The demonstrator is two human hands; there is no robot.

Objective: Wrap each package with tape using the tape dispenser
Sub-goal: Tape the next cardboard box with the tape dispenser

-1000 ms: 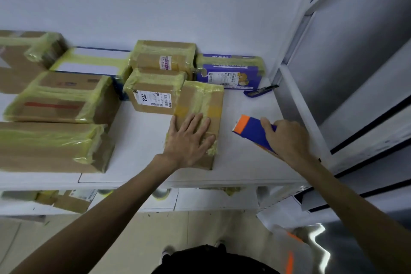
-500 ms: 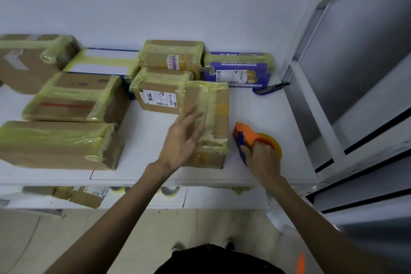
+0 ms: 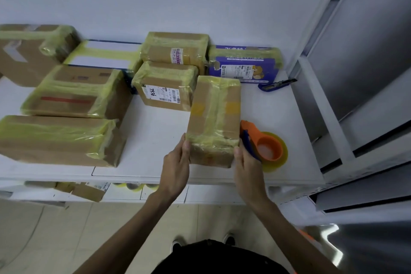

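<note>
Both hands are on the box: the left hand [image 3: 176, 163] grips the near left corner of the taped package [image 3: 213, 115], thumb up on the top edge, and the right hand [image 3: 248, 168] clasps the near right corner. The package lies flat on the white shelf [image 3: 155, 140], close to its front edge. Just right of it lies the tape dispenser [image 3: 264, 147] (orange body, yellowish roll), free of either hand. Other wrapped parcels [image 3: 166, 87] sit behind and to the left, and a blue cutter [image 3: 277, 84] lies at the back right.

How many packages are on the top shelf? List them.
8. Left: corner box, white box, red-striped box, long box. Centre: rear box, labelled box, held box. Right: purple box. More may hide below.
</note>
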